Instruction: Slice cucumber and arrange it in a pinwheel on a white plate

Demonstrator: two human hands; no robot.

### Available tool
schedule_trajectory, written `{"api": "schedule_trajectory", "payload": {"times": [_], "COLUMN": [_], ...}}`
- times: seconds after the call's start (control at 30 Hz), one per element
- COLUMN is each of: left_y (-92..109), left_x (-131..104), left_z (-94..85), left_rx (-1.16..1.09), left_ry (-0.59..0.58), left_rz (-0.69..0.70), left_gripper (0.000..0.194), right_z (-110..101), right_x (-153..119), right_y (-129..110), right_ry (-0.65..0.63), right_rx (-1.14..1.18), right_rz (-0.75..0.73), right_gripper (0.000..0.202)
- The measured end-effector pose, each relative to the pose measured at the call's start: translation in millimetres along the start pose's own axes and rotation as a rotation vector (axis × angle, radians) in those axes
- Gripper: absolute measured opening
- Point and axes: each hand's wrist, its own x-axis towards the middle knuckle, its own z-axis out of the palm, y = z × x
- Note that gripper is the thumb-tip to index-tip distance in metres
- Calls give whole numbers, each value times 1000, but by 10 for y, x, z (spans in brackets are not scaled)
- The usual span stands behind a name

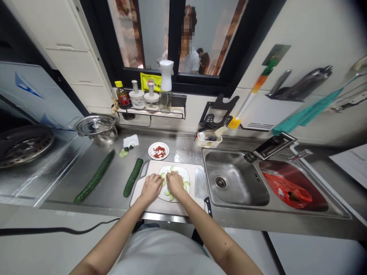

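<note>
Where both hands (153,185) (174,182) reach, a plate (162,196) holds cucumber slices (171,197).

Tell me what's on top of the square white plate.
Pale, green-edged slices lie around the plate. The left hand is at its left side, the right hand over its middle; whatever lies directly beneath the hands is covered.

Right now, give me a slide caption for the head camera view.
Left hand and right hand over cucumber slices on a white plate, cutting board beneath, knife alongside.
</note>
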Motion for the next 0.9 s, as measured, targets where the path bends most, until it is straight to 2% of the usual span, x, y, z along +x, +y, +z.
{"api": "schedule_trajectory", "payload": {"times": [0.4, 0.9], "left_y": [14, 57], "left_x": [-19, -30], "left_z": [-31, -52], "left_rx": [38, 78], "left_ry": [-39, -32], "left_rz": [-7, -19], "left_gripper": [26, 25], "right_z": [100, 91], "right_x": [46, 38], "right_y": [19, 18], "right_ry": [5, 30], "right_rx": [-8, -11], "right_rz": [-52, -63], "right_gripper": [25, 27]}}
